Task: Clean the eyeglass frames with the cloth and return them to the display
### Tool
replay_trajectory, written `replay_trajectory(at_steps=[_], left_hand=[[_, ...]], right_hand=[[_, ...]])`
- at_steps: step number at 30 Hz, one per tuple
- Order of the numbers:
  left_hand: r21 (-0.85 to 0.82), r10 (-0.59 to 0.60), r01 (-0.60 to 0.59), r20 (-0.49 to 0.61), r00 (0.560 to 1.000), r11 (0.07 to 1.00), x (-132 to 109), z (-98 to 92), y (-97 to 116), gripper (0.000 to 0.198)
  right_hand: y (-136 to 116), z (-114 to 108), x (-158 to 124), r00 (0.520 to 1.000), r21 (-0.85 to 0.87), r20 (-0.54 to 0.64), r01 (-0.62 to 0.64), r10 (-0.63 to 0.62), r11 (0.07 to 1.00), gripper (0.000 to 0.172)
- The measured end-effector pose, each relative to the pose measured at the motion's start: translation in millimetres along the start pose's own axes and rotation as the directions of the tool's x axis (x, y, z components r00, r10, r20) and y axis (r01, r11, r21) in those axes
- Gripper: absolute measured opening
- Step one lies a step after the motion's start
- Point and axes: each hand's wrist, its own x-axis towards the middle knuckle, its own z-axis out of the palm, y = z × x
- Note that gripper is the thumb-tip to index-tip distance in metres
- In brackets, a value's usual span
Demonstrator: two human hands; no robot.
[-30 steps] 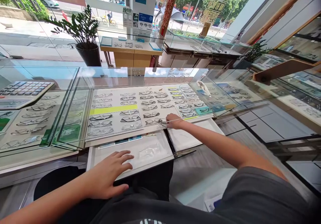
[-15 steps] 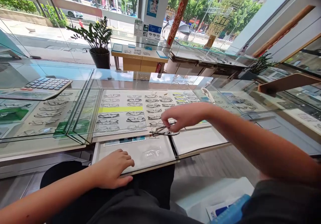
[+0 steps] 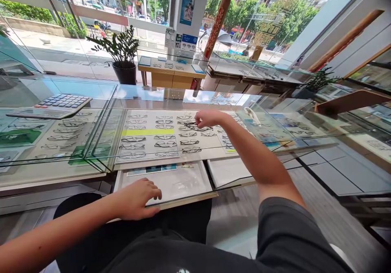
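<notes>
My right hand (image 3: 208, 119) pinches a pair of dark-framed eyeglasses (image 3: 198, 127) over the rows of spectacles in the display case. Around the held pair lie other eyeglasses (image 3: 165, 144) in columns on a white board. Whether the held pair touches the board, I cannot tell. Close to my body, my left hand (image 3: 139, 199) lies on the front edge of a pulled-out white drawer (image 3: 174, 187), holding nothing, fingers loosely apart. A small light-coloured item (image 3: 187, 165) sits at the drawer's back.
A calculator (image 3: 58, 104) rests on the glass counter at the left. Yellow strip (image 3: 148, 132) crosses the board of glasses. A second white drawer (image 3: 232, 173) is beside the first. A white curved object (image 3: 252, 115) stands right of my forearm; a potted plant (image 3: 124, 71) is beyond the counter.
My right hand has carried the eyeglasses forward, away from my body, from above the drawer to over the displayed rows. My left hand has stayed nearly still on the drawer edge.
</notes>
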Motion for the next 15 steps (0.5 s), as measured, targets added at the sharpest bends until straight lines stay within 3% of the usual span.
replay_trajectory(at_steps=[7, 15], left_hand=[[-0.009, 0.013, -0.013, -0.012, 1.0, 1.0, 0, -0.7, 1, 0.029], [-0.039, 0.033, -0.033, -0.012, 0.999, 0.999, -2, 0.5, 1, 0.027]], right_hand=[[31, 41, 7, 0.978, -0.21, -0.193, 0.04, -0.082, 0.977, 0.01], [41, 57, 1, 0.98, -0.165, -0.176, 0.066, -0.095, 0.984, 0.009]])
